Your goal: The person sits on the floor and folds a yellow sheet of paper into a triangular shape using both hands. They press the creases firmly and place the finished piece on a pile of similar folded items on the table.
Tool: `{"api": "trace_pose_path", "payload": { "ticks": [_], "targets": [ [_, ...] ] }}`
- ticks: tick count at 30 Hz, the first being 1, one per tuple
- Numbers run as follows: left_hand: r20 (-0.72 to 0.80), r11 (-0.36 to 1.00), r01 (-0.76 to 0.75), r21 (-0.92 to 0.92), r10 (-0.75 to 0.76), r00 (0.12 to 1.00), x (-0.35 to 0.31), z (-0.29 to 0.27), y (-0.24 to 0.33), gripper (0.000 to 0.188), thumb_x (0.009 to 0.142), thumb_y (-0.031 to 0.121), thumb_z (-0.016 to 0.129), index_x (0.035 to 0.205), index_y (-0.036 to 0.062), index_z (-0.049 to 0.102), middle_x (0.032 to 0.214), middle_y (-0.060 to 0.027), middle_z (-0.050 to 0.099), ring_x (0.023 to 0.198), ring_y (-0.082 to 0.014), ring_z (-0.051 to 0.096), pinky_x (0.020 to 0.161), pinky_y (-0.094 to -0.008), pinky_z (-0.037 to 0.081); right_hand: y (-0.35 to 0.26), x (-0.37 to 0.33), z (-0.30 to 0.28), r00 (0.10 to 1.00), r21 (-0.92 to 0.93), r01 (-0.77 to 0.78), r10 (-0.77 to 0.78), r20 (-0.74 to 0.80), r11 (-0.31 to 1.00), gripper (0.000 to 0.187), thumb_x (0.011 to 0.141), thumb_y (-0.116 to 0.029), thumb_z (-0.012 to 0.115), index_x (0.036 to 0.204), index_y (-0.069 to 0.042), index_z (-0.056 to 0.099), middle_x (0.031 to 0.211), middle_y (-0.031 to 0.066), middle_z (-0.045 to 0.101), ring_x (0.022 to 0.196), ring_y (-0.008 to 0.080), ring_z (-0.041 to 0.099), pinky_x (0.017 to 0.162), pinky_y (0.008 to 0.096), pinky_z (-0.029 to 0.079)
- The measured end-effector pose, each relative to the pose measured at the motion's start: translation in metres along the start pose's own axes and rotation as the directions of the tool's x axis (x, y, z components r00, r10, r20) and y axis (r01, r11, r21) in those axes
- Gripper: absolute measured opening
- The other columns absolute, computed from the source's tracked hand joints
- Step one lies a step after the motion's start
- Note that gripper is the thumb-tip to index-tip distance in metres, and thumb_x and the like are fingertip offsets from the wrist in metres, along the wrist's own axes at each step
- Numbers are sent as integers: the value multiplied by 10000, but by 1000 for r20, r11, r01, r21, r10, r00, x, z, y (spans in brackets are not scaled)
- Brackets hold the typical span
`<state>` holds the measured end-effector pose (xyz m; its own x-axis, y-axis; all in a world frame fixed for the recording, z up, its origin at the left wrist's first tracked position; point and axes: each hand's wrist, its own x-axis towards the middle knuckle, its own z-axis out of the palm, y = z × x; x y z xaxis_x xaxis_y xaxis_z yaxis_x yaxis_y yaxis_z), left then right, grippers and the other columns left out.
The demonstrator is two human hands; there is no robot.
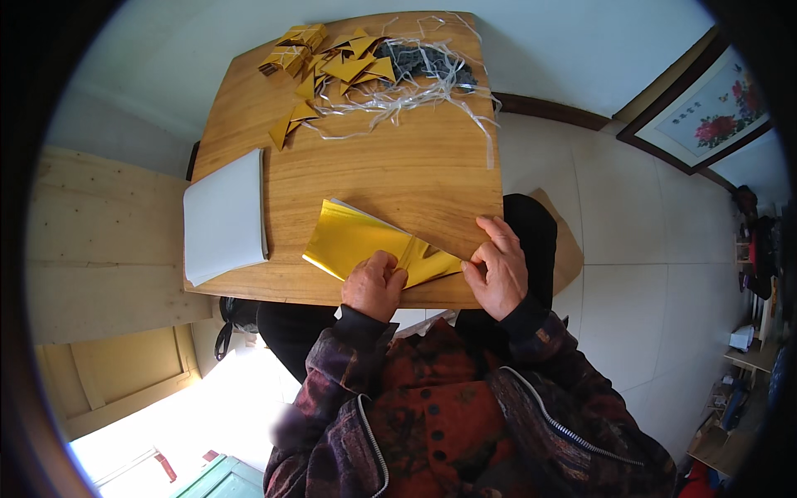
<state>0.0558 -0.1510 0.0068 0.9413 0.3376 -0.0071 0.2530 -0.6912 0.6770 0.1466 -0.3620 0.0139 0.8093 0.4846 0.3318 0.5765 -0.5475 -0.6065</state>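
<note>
A shiny gold foil paper sheet (355, 239) lies at the table's near edge, its right part folded into a narrowing point. A pale underside shows along its upper edge. My left hand (375, 286) has its fingers curled and pressed together on the sheet's lower edge, near a crease. At the pointed right end, my right hand (500, 270) pinches the tip between thumb and a finger, while its upper fingers extend loosely. Farther back lie several folded gold paper pieces (347, 68), some of them pointed.
A stack of white-backed sheets (224, 220) rests on the table's left side. Bundled gold pieces (292, 48) sit at the far left corner. Tangled clear plastic strips (398, 101) spread around a dark grey crumpled thing (423, 62). The wooden table (398, 166) ends close to my body.
</note>
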Motion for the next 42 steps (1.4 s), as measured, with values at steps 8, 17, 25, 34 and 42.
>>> {"api": "trace_pose_path", "payload": {
  "ticks": [8, 17, 25, 34, 42],
  "targets": [
    [2, 999, -18, 42, 18, 1000, 0, -3, 6, 187, 791, 163, 735, 851, 53, 597, 636, -94, 599, 622, -277, 605, 568, -390, 463, -6, 1, 0, 999, -74, -31, 32, 19, 997, 195, 731, -78, 721, 839, -34, 565, 1341, 171, 514, 1287, 377, 455, 1017, 474, 388],
    [68, 996, 23, 87, -29, 997, 1, -6, 10, 178, 805, 179, 714, 869, 72, 587, 785, -122, 653, 789, -339, 631, 660, -453, 492, -41, -26, 38, 906, -58, 239, -201, 372, 969, 795, 768, -383, 740, 1409, -25, 437, 1541, 118, 332, 1466, 301, 226, 1174, 516, 179],
    [76, 998, 34, 61, -39, 996, 1, -3, 6, 182, 802, 181, 720, 860, 74, 584, 761, -125, 638, 783, -348, 622, 659, -461, 483, -37, -35, 45, 914, -176, 252, -174, 366, 952, 844, 775, -466, 707, 1433, -27, 414, 1562, 107, 302, 1483, 298, 181, 1188, 510, 132],
    [67, 999, 22, 37, -24, 997, 1, -1, 0, 174, 802, 175, 705, 863, 71, 580, 761, -133, 635, 784, -358, 619, 658, -470, 478, -32, -35, 42, 910, -185, 252, -168, 379, 950, 898, 746, -440, 744, 1459, -37, 376, 1565, 100, 295, 1477, 299, 197, 1187, 503, 137],
    [6, 1000, 20, 10, -20, 1000, -4, 4, 4, 128, 826, 121, 650, 923, 70, 584, 857, -145, 647, 847, -370, 614, 702, -475, 487, -39, -31, 33, 875, -212, 259, -137, 464, 942, 937, 723, -467, 769, 1481, -97, 361, 1581, 130, 240, 1481, 333, 151, 1181, 520, 129]
  ]
}}
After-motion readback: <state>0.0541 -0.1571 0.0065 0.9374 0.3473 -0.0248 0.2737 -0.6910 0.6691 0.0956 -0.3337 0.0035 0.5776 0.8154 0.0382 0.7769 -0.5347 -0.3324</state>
